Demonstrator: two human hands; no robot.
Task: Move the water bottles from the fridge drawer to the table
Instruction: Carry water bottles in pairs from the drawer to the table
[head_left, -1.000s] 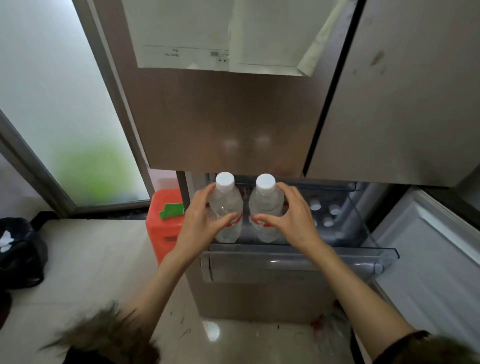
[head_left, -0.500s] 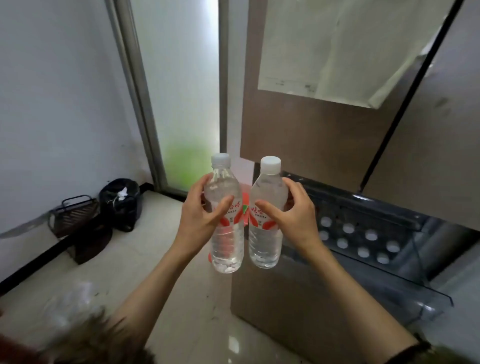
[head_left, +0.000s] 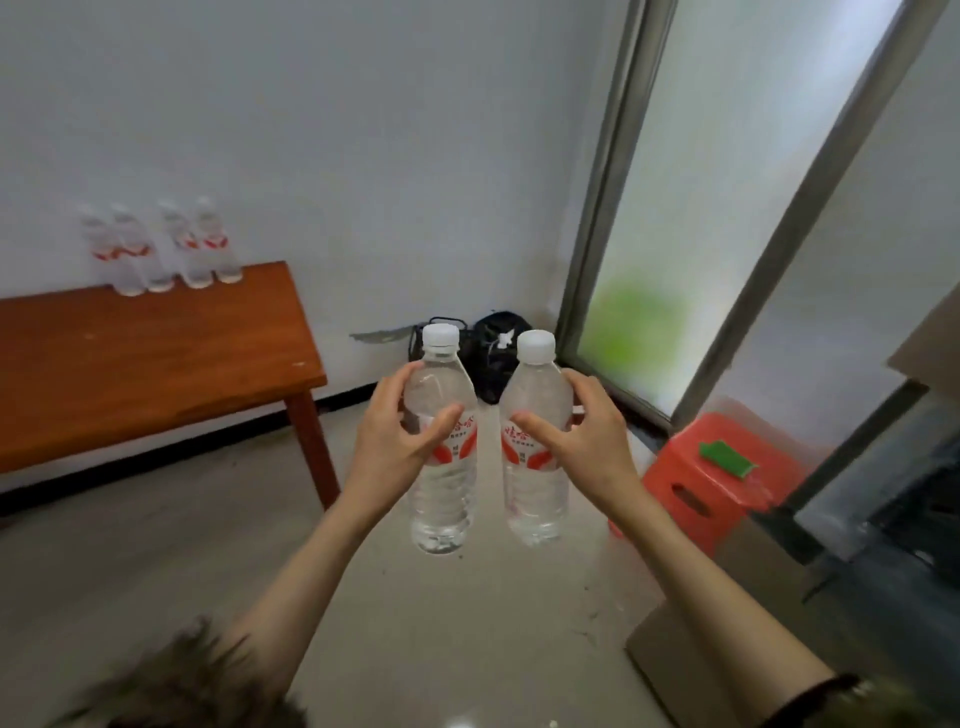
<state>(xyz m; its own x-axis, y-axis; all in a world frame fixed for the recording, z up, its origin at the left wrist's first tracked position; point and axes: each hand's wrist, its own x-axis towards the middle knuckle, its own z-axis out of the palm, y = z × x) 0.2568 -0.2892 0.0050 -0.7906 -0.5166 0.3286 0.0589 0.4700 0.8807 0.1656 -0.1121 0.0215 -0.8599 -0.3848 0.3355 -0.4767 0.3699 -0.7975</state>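
Note:
My left hand (head_left: 397, 439) grips a clear water bottle (head_left: 444, 499) with a white cap and red label, held upright in mid-air. My right hand (head_left: 587, 441) grips a second identical water bottle (head_left: 535, 499) beside it, a small gap between the two. Both hang above the floor in the centre of view. A brown wooden table (head_left: 156, 364) stands at the left against the white wall. Several more water bottles (head_left: 161, 249) stand in a row at its back edge. The fridge drawer (head_left: 893, 519) shows only partly at the right edge.
A red plastic stool (head_left: 711, 483) with a green item on top stands right of my hands. Black bags (head_left: 493, 358) lie in the corner by the frosted glass door (head_left: 701, 234). A cardboard-coloured fridge panel (head_left: 670, 654) sits low right.
The view has swung left from the fridge to the table and wall. Both bottles have come out of the drawer and stay in my hands, now slightly further apart.

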